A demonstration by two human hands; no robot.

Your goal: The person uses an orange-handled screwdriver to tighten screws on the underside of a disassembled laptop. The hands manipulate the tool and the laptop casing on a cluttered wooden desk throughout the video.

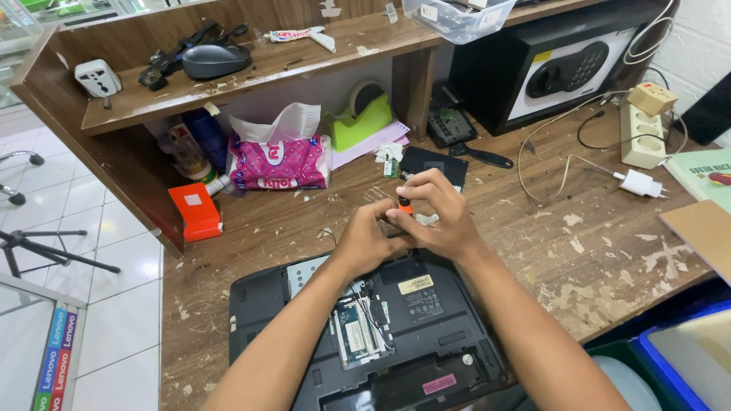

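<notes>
A black laptop (pixel 426 320) lies upside down on the worn wooden desk (pixel 548 236), with a panel off and circuit boards (pixel 358 335) showing. Both my hands meet above its far edge. My right hand (pixel 438 213) pinches the top of a small screwdriver with an orange and black handle (pixel 403 204), held upright. My left hand (pixel 365 240) is curled around its lower part, fingers closed against the right hand. The screwdriver's tip is hidden behind my fingers.
A pink tissue pack (pixel 282 160), green tape dispenser (pixel 362 118), orange box (pixel 196 211) and black cover (pixel 434 164) lie behind. A safe (pixel 556 68), power strip (pixel 642 137) and white charger (pixel 640 183) sit right. The shelf holds a mouse (pixel 215 59) and adapter (pixel 97 78).
</notes>
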